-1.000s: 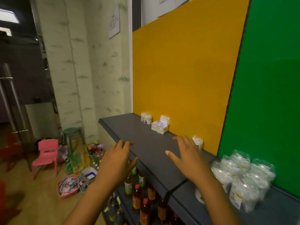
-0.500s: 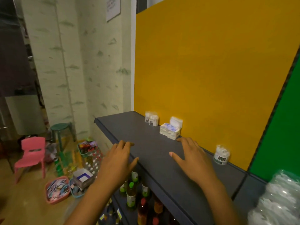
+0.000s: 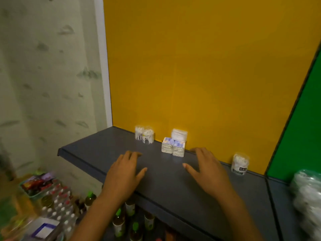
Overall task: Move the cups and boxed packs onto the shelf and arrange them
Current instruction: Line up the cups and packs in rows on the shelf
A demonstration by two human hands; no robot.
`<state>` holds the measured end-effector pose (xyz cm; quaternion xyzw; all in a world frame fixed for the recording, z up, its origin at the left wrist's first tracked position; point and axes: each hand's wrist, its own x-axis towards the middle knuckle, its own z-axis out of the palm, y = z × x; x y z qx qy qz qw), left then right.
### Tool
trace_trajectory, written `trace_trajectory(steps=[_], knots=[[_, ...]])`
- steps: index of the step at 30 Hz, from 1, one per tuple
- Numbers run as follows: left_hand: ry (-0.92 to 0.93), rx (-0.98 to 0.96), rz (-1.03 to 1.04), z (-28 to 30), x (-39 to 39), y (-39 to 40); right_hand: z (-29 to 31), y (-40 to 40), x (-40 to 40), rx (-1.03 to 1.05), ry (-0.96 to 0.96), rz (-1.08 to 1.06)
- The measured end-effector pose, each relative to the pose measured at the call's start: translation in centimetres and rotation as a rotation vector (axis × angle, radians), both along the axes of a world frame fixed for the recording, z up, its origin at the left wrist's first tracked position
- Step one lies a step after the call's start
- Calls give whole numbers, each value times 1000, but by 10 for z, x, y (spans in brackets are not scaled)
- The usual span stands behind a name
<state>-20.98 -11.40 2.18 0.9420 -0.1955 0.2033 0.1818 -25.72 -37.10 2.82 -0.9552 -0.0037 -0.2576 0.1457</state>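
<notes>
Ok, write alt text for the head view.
Two open hands, left hand and right hand, hover over a dark grey shelf. Against the yellow wall stand two clear cups, stacked boxed packs, and a lone cup.

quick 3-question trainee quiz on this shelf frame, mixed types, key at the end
1. True or false: the left hand and right hand each hold a cup.
2. Which stands alone near the green panel? A) the single cup B) the boxed packs C) the pair of cups
3. Fill in: the boxed packs sit on the grey shelf against the ___ panel.

Key: 1 false, both hands are open and empty above the shelf. 2 A. 3 yellow.
</notes>
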Motion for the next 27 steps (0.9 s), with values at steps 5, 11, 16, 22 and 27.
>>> trace_trajectory(steps=[5,11,16,22,27], knots=[[56,-46,-110,-17,38,-4,-13,0,17,7,64,-94],[54,-82,-170,-27,99,-22,-17,-14,64,-19,34,-144],[25,-67,-216,-18,150,-51,-22,-36,107,-6,47,-195],[42,-174,-299,-16,212,-100,-30,-59,137,-4,59,-232],[123,-223,-353,-28,240,-134,-43,-59,139,-7,94,-250]])
